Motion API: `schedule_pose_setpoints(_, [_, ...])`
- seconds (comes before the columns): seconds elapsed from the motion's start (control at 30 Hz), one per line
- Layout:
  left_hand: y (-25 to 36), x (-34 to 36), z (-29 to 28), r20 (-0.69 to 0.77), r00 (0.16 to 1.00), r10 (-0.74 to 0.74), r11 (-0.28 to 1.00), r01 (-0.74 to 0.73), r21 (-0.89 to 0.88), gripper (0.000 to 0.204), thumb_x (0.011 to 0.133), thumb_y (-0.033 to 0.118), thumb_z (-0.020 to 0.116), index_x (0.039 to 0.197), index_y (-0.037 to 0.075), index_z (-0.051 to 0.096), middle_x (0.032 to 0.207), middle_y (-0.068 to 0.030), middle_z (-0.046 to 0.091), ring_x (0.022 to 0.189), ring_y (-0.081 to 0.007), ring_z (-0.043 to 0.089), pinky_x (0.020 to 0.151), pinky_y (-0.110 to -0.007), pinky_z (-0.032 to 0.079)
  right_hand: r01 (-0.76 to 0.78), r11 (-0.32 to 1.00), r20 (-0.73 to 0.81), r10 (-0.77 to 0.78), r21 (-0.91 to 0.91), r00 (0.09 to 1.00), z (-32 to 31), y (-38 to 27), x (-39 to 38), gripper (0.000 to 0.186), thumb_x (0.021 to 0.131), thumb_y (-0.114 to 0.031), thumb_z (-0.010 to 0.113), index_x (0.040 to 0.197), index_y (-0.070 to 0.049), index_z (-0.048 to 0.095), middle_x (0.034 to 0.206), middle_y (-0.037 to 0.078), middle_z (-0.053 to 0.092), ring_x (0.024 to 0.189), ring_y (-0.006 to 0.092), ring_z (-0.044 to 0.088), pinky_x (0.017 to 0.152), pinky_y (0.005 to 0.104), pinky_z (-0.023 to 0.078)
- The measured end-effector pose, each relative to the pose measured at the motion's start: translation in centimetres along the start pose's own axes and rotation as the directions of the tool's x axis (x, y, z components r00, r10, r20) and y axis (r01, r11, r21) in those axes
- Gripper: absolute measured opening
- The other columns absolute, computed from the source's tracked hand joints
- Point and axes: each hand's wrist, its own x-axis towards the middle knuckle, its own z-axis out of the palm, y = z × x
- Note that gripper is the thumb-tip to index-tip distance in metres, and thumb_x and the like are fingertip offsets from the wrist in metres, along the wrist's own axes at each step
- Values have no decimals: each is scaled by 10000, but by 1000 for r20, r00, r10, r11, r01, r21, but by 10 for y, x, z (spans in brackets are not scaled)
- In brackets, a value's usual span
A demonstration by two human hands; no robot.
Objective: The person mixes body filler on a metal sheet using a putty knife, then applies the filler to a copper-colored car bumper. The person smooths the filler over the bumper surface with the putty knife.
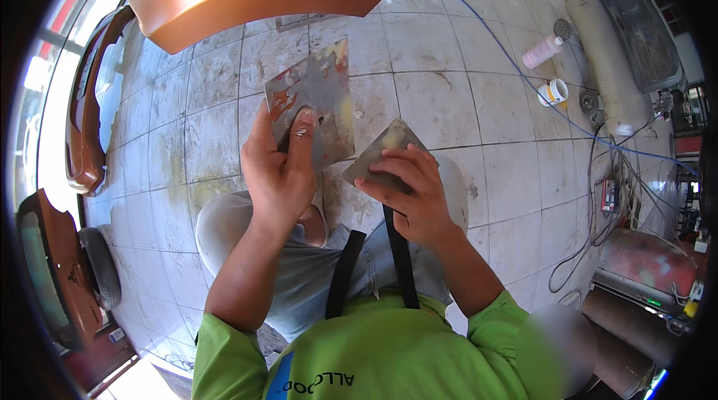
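Note:
In front of me, my left hand (283,168) grips a flat grey putty mixing plate (323,101), tilted up, with the thumb across its face. Reddish and yellowish smears mark the plate. Just to the right and nearer, my right hand (420,194) holds a thin, square-edged putty spreader (390,136), fingers laid over its face. Some pale yellow putty shows on the spreader near its upper corner. A small gap separates the two tools. Beyond them hangs an orange car body panel (262,0), its lower edge above the floor.
To the right, a pink bottle (540,53) and a white tub (553,93) are near a blue hose (490,30) and a long beige cylinder (604,60). Cables and a red tank (643,262) lie nearer. At left are an orange bumper (88,116) and a tyre (100,269).

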Motion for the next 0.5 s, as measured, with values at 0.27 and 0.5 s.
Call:
schedule_pose_setpoints(0.27, [-1, -1, 4, 325, 822, -468, 544, 558, -627, 365, 1033, 77, 625, 1387, 2, 581, 1235, -96, 702, 1079, -177, 682, 926, -324, 559, -100, 994, -189, 89, -47, 978, 5, 31, 25, 719, 624, 142, 668, 1249, -208, 727, 1341, 121, 578, 1279, 408, 547, 1054, 518, 478])
schedule_pose_setpoints(0.5, [2, -12, 13, 151, 987, -49, 999, 50, 1, 247, 1032, 36, 623, 1266, -40, 646, 1089, -111, 749, 967, -139, 659, 887, -281, 518, -114, 977, -185, 80, -182, 979, -13, 2, 10, 595, 651, 44, 658, 1160, -228, 804, 1325, 40, 628, 1278, 329, 554, 1127, 534, 398])
